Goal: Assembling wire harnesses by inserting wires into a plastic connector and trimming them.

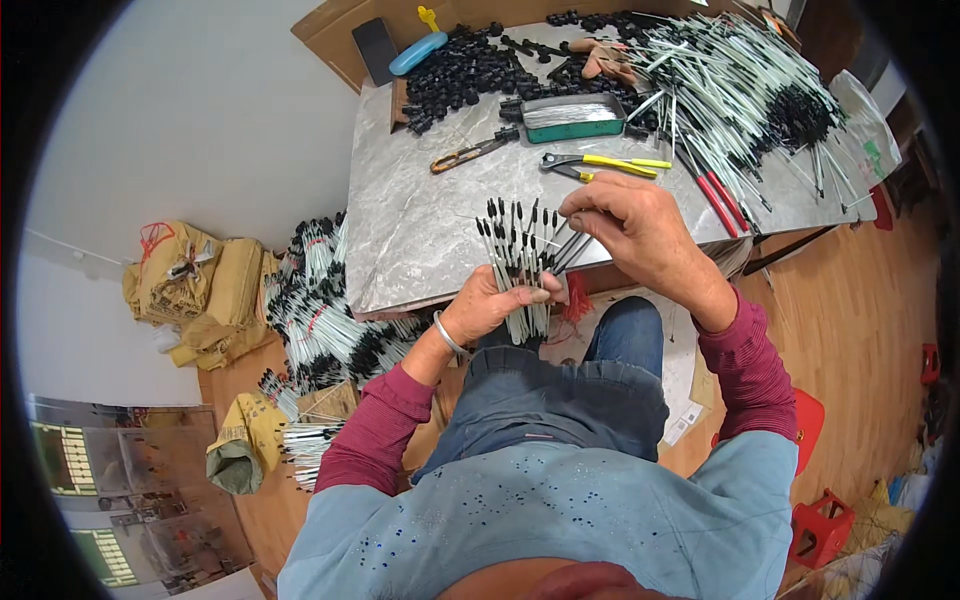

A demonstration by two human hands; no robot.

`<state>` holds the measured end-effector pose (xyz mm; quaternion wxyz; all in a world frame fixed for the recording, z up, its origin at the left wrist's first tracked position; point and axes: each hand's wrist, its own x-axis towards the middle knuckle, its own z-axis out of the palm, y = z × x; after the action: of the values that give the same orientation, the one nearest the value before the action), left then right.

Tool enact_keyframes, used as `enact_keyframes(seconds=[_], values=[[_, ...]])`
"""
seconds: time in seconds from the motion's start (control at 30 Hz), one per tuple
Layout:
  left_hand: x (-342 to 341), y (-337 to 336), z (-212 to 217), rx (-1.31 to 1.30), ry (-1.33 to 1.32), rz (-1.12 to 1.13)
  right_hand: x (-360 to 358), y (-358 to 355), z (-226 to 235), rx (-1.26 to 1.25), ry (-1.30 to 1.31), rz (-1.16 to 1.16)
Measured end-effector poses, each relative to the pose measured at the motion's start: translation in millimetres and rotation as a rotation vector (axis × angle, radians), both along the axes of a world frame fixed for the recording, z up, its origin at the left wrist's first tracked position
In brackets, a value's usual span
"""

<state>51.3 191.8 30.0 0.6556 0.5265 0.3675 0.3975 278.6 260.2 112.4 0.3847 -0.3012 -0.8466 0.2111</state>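
Observation:
Over my lap, at the near edge of the table, my left hand (484,306) is closed around a bundle of thin white rods (520,262) with black tips. The tips fan out upward, and the lower ends hang below my fingers. To the right of the tips, my right hand (648,232) is bent with thumb and forefinger pinched together. Whatever lies between those fingers is too small or hidden to name. A few dark rods slant from the bundle toward the space under my right hand.
On the grey table (400,215) lie yellow-handled pliers (600,165), a green tray (573,122) of thin wires, an orange-handled cutter (466,154) and red-handled pliers (718,195). Black parts (460,75) and loose white rods (720,75) are heaped behind. Bundled rods (325,320) fill the floor left.

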Motion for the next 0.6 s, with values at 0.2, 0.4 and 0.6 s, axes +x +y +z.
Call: enact_keyframes(seconds=[0.2, 0.4, 0.6], values=[[0, 0, 4, -0.021, -0.014, -0.001, -3, -2, 5, 0.037, -0.036, -0.021], [-1, 2, 8, -0.029, 0.054, -0.036, -3, -4, 12, 0.009, -0.053, -0.027], [-3, 4, 9, -0.024, 0.018, -0.060, -5, 7, 1, -0.226, 0.067, 0.055]])
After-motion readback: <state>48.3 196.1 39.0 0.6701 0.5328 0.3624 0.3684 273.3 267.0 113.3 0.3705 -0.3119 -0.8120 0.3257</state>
